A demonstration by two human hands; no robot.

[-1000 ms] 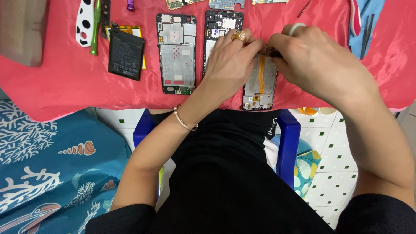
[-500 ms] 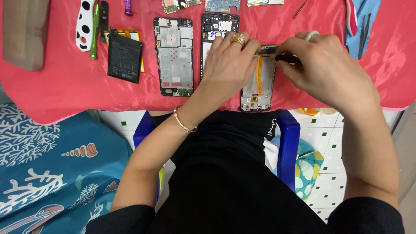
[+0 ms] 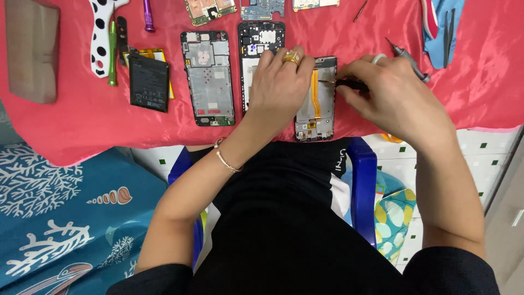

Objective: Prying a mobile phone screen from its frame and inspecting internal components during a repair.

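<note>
On the red-clothed counter (image 3: 65,125), the left hand (image 3: 281,82) presses flat on an opened black phone frame with an orange ribbon cable (image 3: 316,104) while the right hand (image 3: 390,93) pinches a slim grey screwdriver (image 3: 406,57).

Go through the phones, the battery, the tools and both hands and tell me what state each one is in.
Right phone: open, orange flex cable showing.
Middle phone: open, partly under the left hand.
Left phone: open, bare frame.
Battery: out, lying flat.
Left hand: pressing on the right phone.
Right hand: gripping a dark tool.
Screwdriver: lying behind the right hand.
</note>
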